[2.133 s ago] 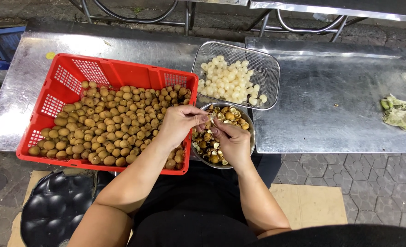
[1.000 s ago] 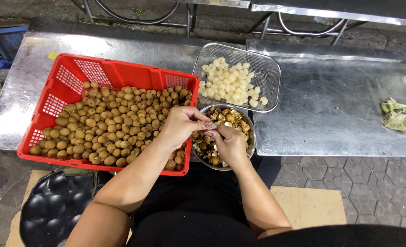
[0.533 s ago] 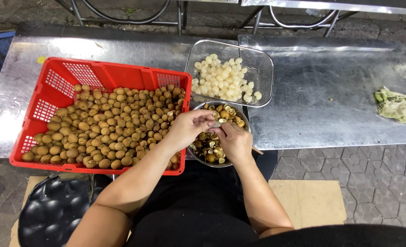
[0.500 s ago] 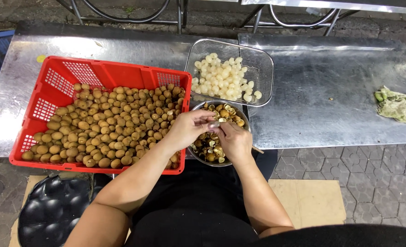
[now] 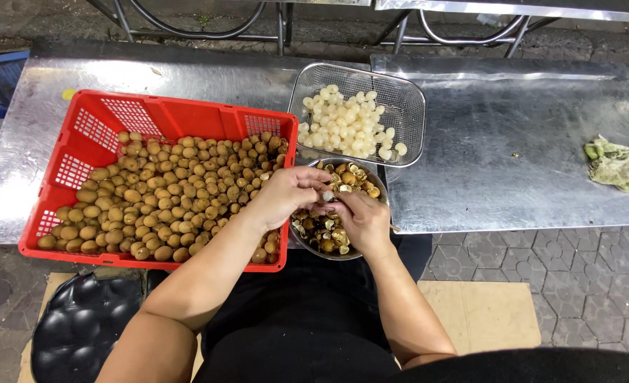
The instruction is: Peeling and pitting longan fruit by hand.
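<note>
Two steel tables (image 5: 527, 156): butted side by side, seam near middle; carry everything below.
Red crate (image 5: 80, 142): largest item, on left table, front edge overhanging table's near edge; heaped w/ brown unpeeled fruit (image 5: 180, 191).
Mesh basket (image 5: 414, 106): across the seam, toward far edge; holds pale peeled fruit (image 5: 350, 128).
Steel bowl (image 5: 382, 186): at near edge, betw. crate & basket; full of brown shell scraps.
Rag (image 5: 619, 164): crumpled, greenish, right table's right edge.
L hand (image 5: 286, 195): over bowl, fingertips pressed together, pinching one small pale fruit (image 5: 326, 196).
R hand (image 5: 360, 220): just beside, fingertips closed on same fruit from the other side.
Fruit position: betw. both hands' fingertips, above bowl's left part.
Risk 1: wet fruit prob. slippery; a squeeze too hard could pop it into the shell scraps.
Risk 2: bowl sits at table's near edge; a nudge from a wrist could tip it off.
Risk 3: crate overhangs; forearm pressure on its front rim may tilt it.
</note>
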